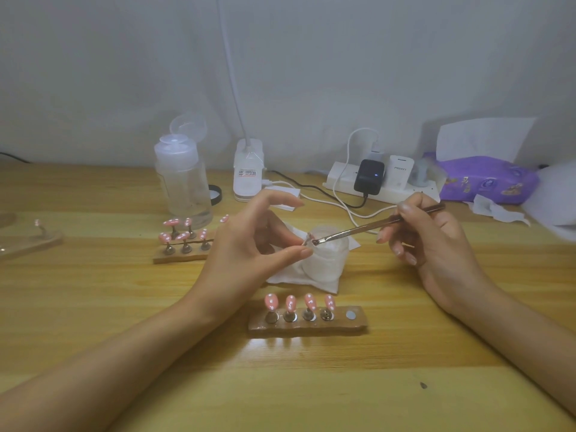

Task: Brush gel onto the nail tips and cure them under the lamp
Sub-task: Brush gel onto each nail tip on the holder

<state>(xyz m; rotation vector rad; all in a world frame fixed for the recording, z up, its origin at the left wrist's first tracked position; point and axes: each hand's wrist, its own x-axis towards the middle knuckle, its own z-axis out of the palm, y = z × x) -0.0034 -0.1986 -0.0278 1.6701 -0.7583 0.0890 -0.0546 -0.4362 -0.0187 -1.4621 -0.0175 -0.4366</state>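
Nearest on the tabletop (pixel 131 310), a stand (pixel 343 326) holds four pink tips (pixel 290 302). Beyond, my left grip (pixel 249 244) pinches one tip (pixel 309 239) over a jar (pixel 327 260) while my right grip (pixel 436 244) grasps the brush (pixel 374 227), bristles on that tip. Farther back stands a bottle (pixel 184 182).

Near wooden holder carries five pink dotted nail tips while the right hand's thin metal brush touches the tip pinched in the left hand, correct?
Wrong count: the head view shows four pink dotted nail tips on the near wooden holder, its rightmost spot bare. The rest holds.
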